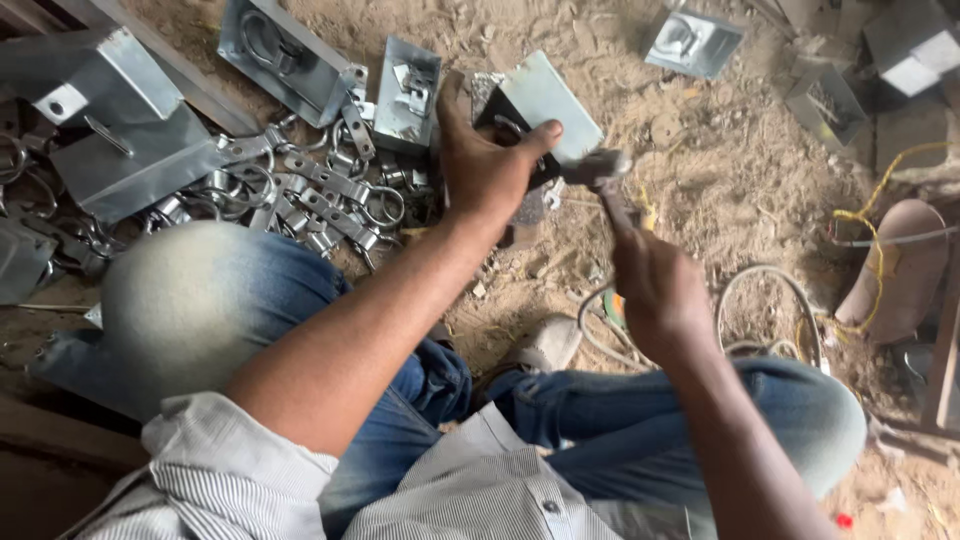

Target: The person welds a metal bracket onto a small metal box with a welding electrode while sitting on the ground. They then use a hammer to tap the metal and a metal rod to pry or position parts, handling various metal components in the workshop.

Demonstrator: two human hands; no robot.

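We sit on sandy ground, knees up, our left hand [487, 165] clamped round a folded sheet-metal plate [545, 105], thumb across its face and fingers curled behind, holding it upright just above the dirt, apparently to steady it for striking. Our right hand [655, 290] is closed in a fist on the handle of a hammer [600, 172], whose head sits against the plate's lower right edge; the head is blurred, so we cannot tell whether it touches. To our left lies a heap of ring latches [320, 195], too tangled to count, kept within arm's reach. Five pressed metal trays show on the ground: two [290, 60] just beyond the heap, three [695, 42] well apart at upper right. A yellow wire [875, 215] and a grey cable [770, 310] loop beside our right knee.
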